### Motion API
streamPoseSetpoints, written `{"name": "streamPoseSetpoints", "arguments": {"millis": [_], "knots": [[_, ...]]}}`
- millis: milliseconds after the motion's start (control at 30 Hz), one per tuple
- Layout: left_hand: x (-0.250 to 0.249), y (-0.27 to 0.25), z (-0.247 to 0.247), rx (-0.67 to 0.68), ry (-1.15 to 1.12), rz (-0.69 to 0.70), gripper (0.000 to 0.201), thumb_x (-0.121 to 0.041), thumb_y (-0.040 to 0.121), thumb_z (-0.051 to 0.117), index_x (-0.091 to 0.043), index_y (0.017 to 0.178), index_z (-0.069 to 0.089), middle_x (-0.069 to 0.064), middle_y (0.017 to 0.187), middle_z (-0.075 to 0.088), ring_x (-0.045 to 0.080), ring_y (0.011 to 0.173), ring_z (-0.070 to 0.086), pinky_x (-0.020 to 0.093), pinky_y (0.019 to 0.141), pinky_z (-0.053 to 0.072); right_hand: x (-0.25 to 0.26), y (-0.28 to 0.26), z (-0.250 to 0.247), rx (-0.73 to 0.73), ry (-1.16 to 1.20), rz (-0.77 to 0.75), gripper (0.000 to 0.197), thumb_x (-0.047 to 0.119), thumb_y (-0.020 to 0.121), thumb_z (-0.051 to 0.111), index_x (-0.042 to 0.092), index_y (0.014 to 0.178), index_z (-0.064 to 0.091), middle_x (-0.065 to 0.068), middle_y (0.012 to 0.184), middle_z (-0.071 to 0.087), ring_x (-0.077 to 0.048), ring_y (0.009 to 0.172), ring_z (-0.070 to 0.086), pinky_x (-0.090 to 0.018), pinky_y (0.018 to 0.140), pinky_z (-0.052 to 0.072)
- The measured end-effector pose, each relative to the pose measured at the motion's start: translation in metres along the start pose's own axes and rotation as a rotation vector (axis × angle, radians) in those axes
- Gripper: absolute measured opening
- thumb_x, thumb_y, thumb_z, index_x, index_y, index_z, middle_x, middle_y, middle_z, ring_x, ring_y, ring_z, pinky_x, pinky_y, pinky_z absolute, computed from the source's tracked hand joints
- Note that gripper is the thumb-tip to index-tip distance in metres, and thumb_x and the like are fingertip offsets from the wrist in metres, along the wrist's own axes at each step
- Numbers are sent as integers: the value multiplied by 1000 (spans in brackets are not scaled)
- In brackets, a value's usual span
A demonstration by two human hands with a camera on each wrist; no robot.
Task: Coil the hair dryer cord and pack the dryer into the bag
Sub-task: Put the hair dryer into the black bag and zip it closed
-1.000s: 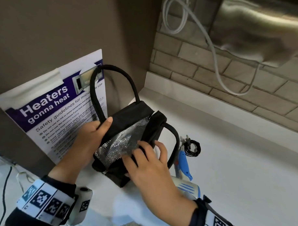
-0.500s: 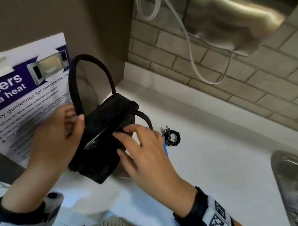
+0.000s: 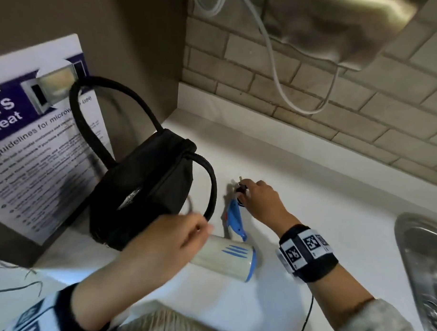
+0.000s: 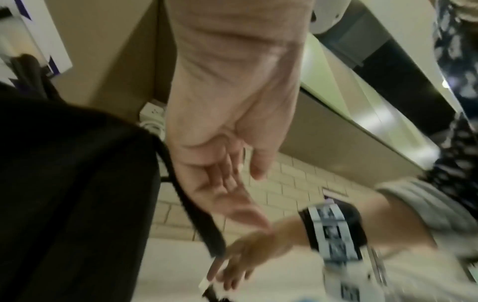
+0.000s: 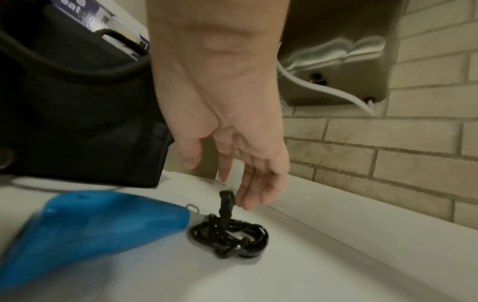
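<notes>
Moved: our hands have left the bag (image 3: 142,187). Right grip (image 5: 232,163) released over coiled cord (image 5: 230,237), frame centre; left grip (image 4: 227,183) released.

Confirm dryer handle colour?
Blue. The handle shows best in the right wrist view; the barrel is white with blue stripes.

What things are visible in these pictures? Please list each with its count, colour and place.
bag: one, black, on the counter beside the poster
hair dryer: one, white and blue, lying right of the bag
cord: one, black, coiled at the dryer's handle end
counter: one, white
poster: one, white and purple, left wall
hand dryer: one, metal, on the brick wall
sink: one, metal, right edge
left hand: open, over the hair dryer
right hand: open, at the cord
</notes>
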State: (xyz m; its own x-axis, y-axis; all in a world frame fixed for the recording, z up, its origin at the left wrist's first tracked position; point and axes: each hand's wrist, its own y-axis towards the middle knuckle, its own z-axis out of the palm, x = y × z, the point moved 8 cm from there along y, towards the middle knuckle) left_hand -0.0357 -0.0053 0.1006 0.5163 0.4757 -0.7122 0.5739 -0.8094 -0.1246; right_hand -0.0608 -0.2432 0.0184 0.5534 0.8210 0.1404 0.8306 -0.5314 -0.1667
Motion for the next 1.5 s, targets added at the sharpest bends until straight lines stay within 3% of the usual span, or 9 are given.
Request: {"name": "streamPoseSetpoints", "arguments": {"millis": [133, 300, 533, 700, 800, 933, 1200, 1333, 1500], "knots": [[45, 7, 56, 251, 267, -133, 58, -60, 91, 35, -8, 78, 57, 5, 84, 71, 18, 79, 66, 36, 75, 52, 6, 10, 28, 138, -56, 30, 54, 53, 94, 38, 22, 138, 37, -16, 125, 55, -36, 111, 54, -45, 90, 43], [78, 6, 100, 460, 52, -338, 55, -62, 91, 36, -17, 77, 64, 8, 87, 76, 16, 70, 71, 20, 60, 51, 7, 8, 45, 208, -95, 114, 72, 62, 86, 45, 23, 143, 27, -18, 132, 44, -36, 119, 45, -48, 95, 37], [82, 15, 112, 363, -339, -499, 39, -62, 88, 44, -26, 79, 58, 9, 89, 75, 20, 72, 71, 27, 66, 60, -30, -2, 56, 277, 93, 307, 65, 67, 76, 51, 23, 121, 38, -8, 117, 58, -31, 107, 54, -46, 88, 36], [80, 27, 120, 283, -506, -563, 52, -58, 86, 52, -13, 111, 61, 8, 97, 72, 16, 72, 71, 22, 62, 59, -46, -27, 60, 263, 87, 320, 53, 66, 87, 36, 20, 113, 40, -2, 98, 64, -26, 95, 60, -41, 82, 32], [69, 33, 119, 173, -647, -541, 47, -44, 86, 61, -10, 119, 56, 1, 105, 67, 12, 88, 67, 21, 64, 58, -51, -44, 59, 276, 50, 303, 47, 61, 92, 31, 19, 110, 41, 0, 86, 59, -25, 89, 59, -39, 83, 33], [52, 40, 108, 69, -604, -434, 18, -33, 86, 66, -18, 95, 60, -16, 77, 60, -1, 75, 60, 5, 58, 44, -51, -61, 48, 306, -79, 229, 32, 50, 96, 30, 23, 96, 47, -1, 94, 62, -26, 99, 59, -39, 82, 33], [45, 40, 115, 211, -568, -378, 60, -39, 70, 78, -31, 118, 42, -10, 111, 61, 8, 100, 60, 23, 69, 49, -64, -91, 18, 207, -58, 240, 33, 37, 83, 59, 30, 115, 51, 6, 87, 59, -20, 86, 59, -28, 71, 35], [30, 36, 109, 219, -514, -249, 60, -32, 63, 85, -34, 112, 49, -20, 102, 63, -10, 92, 58, 9, 75, 49, -60, -112, 10, 217, 245, 193, 40, 33, 72, 70, 49, 100, 47, 1, 107, 38, -13, 77, 61, -30, 81, 50], [8, 28, 96, 213, -320, -109, 66, -40, 53, 87, -36, 106, 49, -21, 100, 62, -4, 92, 59, 15, 80, 48, -31, -138, 0, 158, -8, -77, 57, 37, 67, 73, 54, 113, 46, 16, 123, 23, 0, 91, 52, -31, 82, 33]]}}
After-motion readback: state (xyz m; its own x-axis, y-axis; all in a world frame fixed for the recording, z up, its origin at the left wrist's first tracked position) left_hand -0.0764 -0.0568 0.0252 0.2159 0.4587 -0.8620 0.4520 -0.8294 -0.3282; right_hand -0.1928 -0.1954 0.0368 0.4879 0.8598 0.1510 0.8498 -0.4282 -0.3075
